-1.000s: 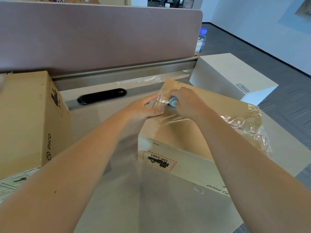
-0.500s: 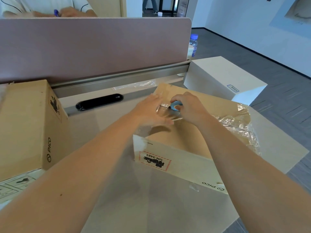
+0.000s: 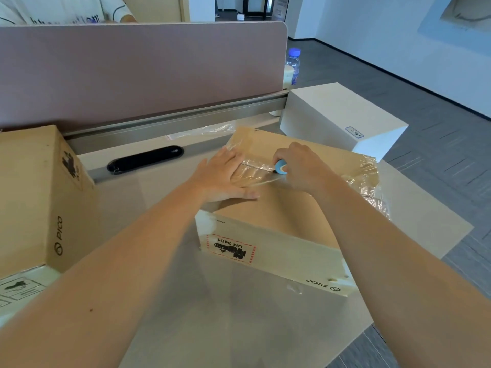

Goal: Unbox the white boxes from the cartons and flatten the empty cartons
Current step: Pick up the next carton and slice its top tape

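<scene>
Desk is pale beige with a pinkish divider panel along the back, grey floor off to the right. Going left to right: one sealed carton sits at the far left edge, well apart from both hands, so that one's for later I'd guess. Next is my left hand, lying flat with fingers straight, pressing down on the top of the carton I'm working on, right at the taped seam. Just beside it, to the right, my right hand is curled around a small blue cutter, with its tip on that seam.

The seam runs across the lid roughly left-right between the two hands, so I reckon the cut wants to travel along that line, away from the flat hand's fingers. The cutter hand is nearer the uncut stretch. Loose clear wrap is bunched at the carton's right end. Further right, behind it, stands a white box already out.
</scene>
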